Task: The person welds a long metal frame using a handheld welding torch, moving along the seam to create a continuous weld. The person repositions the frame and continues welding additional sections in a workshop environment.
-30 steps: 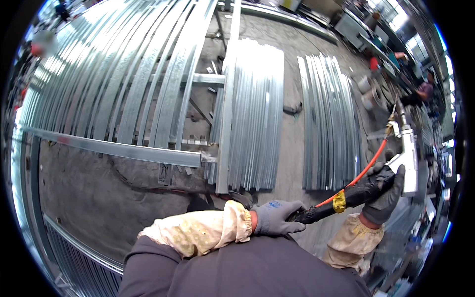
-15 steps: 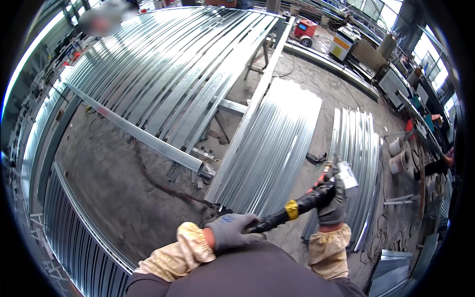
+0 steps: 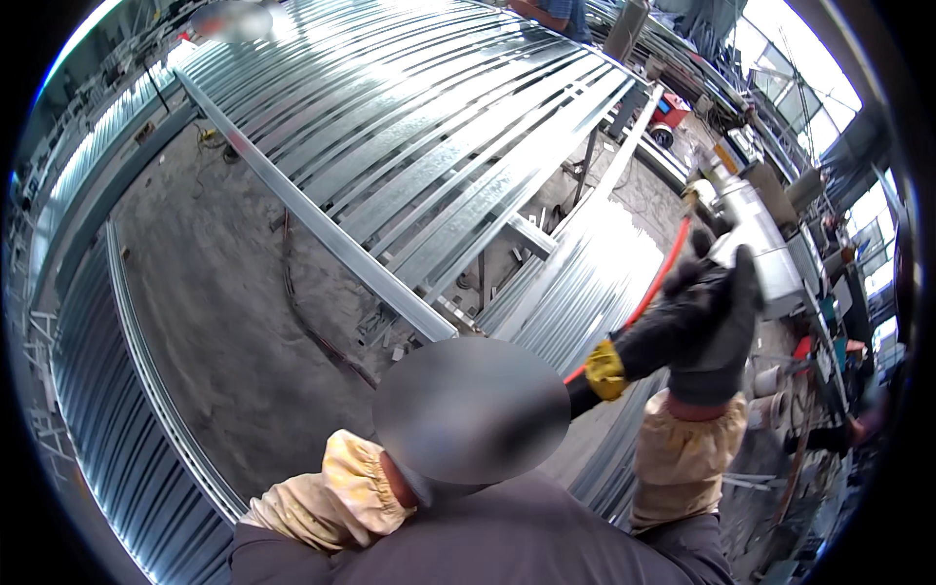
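Note:
My right hand (image 3: 717,336), in a dark grey glove, is raised at the right. Its fingers wrap round what looks like a hand-held welding gun (image 3: 765,249) with a silver box-shaped body. A thick black hose (image 3: 648,341) with a band of yellow tape (image 3: 604,370) runs from the gun down toward my middle. Alongside the hose curves a thin red line (image 3: 673,253). A grey blurred oval covers most of my left hand (image 3: 413,484), close to my body near the hose's lower end; its fingers are hidden. Cream sleeve covers (image 3: 687,458) sit on both forearms.
A large frame of galvanized metal strips (image 3: 390,146) lies ahead, edged by a long beam (image 3: 312,229). More metal profiles (image 3: 609,263) lie beyond the hose. A cable (image 3: 297,302) crosses the concrete floor. Another person (image 3: 556,14) is at the far edge.
My right hand has lifted the welding gun up and forward, toward the right. The view has shifted, and a blurred oval now covers my left hand, which was at the hose before.

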### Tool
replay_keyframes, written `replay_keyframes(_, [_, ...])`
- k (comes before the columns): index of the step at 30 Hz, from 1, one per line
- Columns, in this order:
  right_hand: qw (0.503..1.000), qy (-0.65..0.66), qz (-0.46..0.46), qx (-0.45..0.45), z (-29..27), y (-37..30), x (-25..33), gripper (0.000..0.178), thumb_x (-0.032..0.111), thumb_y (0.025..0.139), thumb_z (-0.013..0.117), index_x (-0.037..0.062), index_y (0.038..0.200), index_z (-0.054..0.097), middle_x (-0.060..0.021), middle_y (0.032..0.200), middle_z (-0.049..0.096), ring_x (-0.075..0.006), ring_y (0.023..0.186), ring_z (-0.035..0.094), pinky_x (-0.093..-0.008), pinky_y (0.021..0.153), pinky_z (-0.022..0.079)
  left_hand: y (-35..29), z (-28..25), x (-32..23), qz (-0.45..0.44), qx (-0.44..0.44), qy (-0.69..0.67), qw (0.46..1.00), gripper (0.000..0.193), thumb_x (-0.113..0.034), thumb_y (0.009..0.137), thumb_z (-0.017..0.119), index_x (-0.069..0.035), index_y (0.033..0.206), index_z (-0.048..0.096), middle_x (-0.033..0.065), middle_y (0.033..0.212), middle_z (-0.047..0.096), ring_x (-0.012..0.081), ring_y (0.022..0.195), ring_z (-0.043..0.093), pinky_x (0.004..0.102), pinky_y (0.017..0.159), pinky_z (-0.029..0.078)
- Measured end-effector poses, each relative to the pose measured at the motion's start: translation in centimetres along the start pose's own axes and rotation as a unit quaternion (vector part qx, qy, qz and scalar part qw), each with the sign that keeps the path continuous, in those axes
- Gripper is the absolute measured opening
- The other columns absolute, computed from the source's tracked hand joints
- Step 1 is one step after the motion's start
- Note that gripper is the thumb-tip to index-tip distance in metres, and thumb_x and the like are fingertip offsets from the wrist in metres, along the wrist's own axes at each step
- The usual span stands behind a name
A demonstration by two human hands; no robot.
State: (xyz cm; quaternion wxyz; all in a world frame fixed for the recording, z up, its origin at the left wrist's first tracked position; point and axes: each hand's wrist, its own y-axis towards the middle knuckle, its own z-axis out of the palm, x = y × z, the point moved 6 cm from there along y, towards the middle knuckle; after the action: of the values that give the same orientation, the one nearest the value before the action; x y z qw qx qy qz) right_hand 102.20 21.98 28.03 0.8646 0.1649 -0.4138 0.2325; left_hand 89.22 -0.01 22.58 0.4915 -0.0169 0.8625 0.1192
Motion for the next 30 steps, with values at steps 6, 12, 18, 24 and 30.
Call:
replay_keyframes(6, [0.964, -0.16, -0.068, 0.202, 13.7, 6.1, 4.9, 0.05, 0.038, 0.102, 0.046, 0.0008, 0.135, 0.042, -0.0055, 0.085, 0.055, -0.0156, 0.074, 0.058, -0.0272, 0.059, 0.052, 2.8, -6.7, -0.4, 0.106, -0.12, 0.069, 0.985, 0.055, -0.029, 0.077, 0.078, -0.004, 0.118, 0.052, 0.0127, 0.087, 0.064, 0.0304, 0.065, 0.066, 0.0375, 0.055, 0.053])
replay_keyframes(12, [0.93, -0.253, -0.095, 0.249, 16.6, 14.0, 6.7, 0.046, 0.029, 0.102, 0.048, 0.0044, 0.14, 0.039, -0.007, 0.092, 0.06, -0.0128, 0.074, 0.06, -0.027, 0.065, 0.054, 7.3, -10.0, -0.5, 0.136, -0.22, 0.112, 0.959, 0.054, -0.031, 0.083, 0.069, 0.001, 0.122, 0.049, 0.0118, 0.088, 0.062, 0.027, 0.064, 0.065, 0.0347, 0.051, 0.052])
replay_keyframes(18, [0.957, -0.167, -0.041, 0.235, 18.0, 24.2, -6.7, 0.036, 0.028, 0.1, 0.052, 0.0031, 0.126, 0.054, -0.0158, 0.102, 0.068, -0.0166, 0.072, 0.066, -0.0256, 0.057, 0.055, 11.7, -8.8, 6.8, -0.009, -0.182, 0.026, 0.983, 0.066, -0.037, 0.089, 0.064, 0.004, 0.133, 0.037, 0.0164, 0.093, 0.063, 0.0333, 0.066, 0.065, 0.0414, 0.057, 0.053])
replay_keyframes(24, [0.944, -0.129, 0.235, 0.193, 16.8, 33.1, -25.1, 0.039, 0.039, 0.093, 0.063, 0.0035, 0.109, 0.062, -0.0093, 0.076, 0.067, -0.0144, 0.055, 0.062, -0.0231, 0.047, 0.05, 16.0, -6.8, 16.2, -0.167, -0.135, -0.144, 0.966, 0.075, -0.044, 0.085, 0.07, 0.006, 0.131, 0.038, 0.0172, 0.097, 0.065, 0.032, 0.072, 0.068, 0.041, 0.067, 0.054])
replay_keyframes(30, [0.881, 0.043, 0.411, 0.23, 16.1, 33.9, -42.5, 0.043, 0.032, 0.094, 0.063, 0.0024, 0.121, 0.047, -0.0158, 0.096, 0.066, -0.0177, 0.061, 0.065, -0.0276, 0.05, 0.057, 16.6, -7.2, 24.0, -0.254, -0.243, -0.291, 0.89, 0.072, -0.021, 0.076, 0.081, 0.004, 0.128, 0.039, 0.0053, 0.093, 0.061, 0.0096, 0.08, 0.061, 0.0262, 0.074, 0.051])
